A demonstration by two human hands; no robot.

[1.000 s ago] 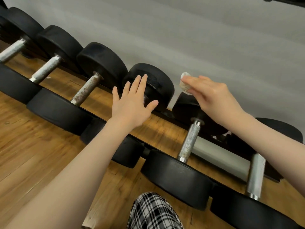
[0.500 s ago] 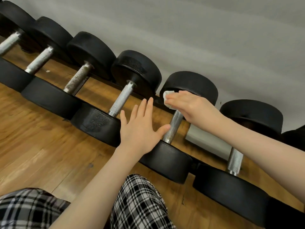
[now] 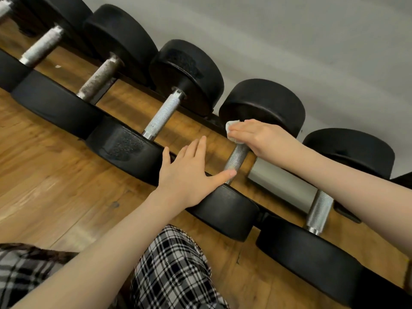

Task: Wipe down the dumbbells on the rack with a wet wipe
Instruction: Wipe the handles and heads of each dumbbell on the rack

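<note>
Low in the frame, plaid trousers (image 3: 174, 270). At centre, the left hand (image 3: 187, 175) lies flat, fingers straight, on a dumbbell (image 3: 225, 210) head. Beyond, right of centre, the right hand (image 3: 263, 137) presses a white wipe (image 3: 230, 128) around its handle.

We see a white wet wipe (image 3: 231, 128) showing just past the fingertips of the right hand (image 3: 265, 139). Under those fingers the dumbbell (image 3: 263, 103) has matte black heads and a silver cross-hatched handle (image 3: 236, 157). Beyond the fingers of the left hand (image 3: 189, 175), another handle (image 3: 159, 118) is silver with the same knurling, and one further off (image 3: 98, 80) is mottled brown. The floor (image 3: 44, 175) is honey-brown wood grain, the wall (image 3: 312, 41) plain grey, the trousers (image 3: 176, 270) black-and-white plaid.
</note>
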